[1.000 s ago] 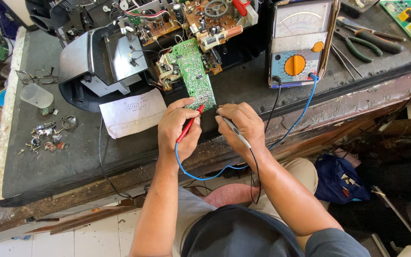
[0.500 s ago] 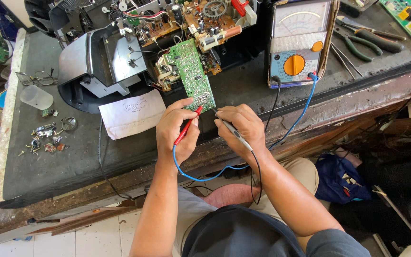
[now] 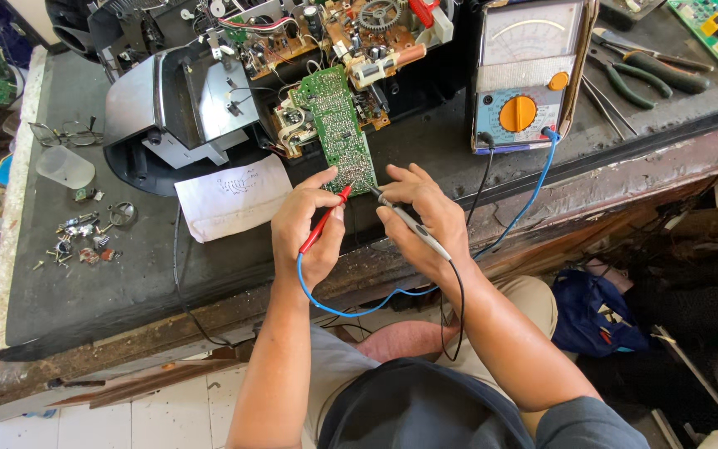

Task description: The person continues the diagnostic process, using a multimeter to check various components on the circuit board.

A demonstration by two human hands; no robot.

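Head view, left fingers [image 3: 326, 218] clamp red probe [image 3: 326, 218], right fingers [image 3: 400, 218] black probe [image 3: 413, 226] (tips converging up-inward).

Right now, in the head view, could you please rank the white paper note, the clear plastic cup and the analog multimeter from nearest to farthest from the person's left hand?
1. White paper note: just left of the left hand, which holds the red probe.
2. Analog multimeter: up to the right, beyond the right hand.
3. Clear plastic cup: far left on the bench.
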